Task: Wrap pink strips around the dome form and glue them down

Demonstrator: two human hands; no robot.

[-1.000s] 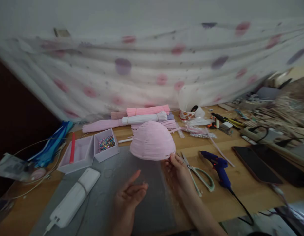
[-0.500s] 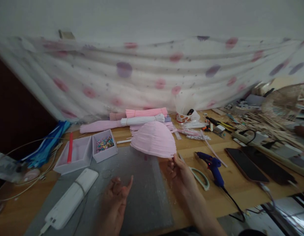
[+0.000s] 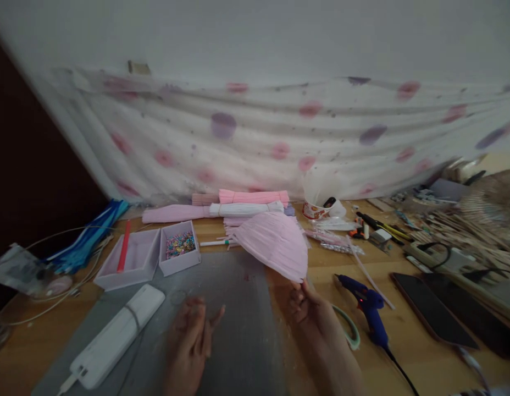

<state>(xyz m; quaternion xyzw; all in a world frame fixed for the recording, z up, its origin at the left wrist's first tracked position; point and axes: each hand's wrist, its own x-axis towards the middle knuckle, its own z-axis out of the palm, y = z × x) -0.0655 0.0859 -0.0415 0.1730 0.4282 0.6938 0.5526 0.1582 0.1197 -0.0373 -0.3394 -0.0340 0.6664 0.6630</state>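
Note:
My right hand [image 3: 310,311] pinches the lower corner of a pale pink pleated crepe-paper fan shape [image 3: 275,242] between thumb and fingertips. The piece stands up and away from the hand, spread wide, above the far edge of a grey mat [image 3: 242,335]. My left hand [image 3: 193,341] hovers over that mat, somewhat blurred, with its fingers curled and the thumb apart. Nothing shows in it. Right of my right hand are a roll of pale green tape [image 3: 351,330], partly hidden, and a blue hot glue gun [image 3: 366,308].
Crepe-paper rolls [image 3: 250,198] lie at the back. On the left are a box of beads [image 3: 181,247], a box with a red stick [image 3: 123,247] across it, and a white power bank [image 3: 118,335]. Phones [image 3: 432,308] and thin wooden sticks [image 3: 465,220] are at the right.
The pink paper has tilted, its held corner dropping lower and to the right with my right hand. My left hand's fingers have drawn slightly closer together. The camera view has shifted.

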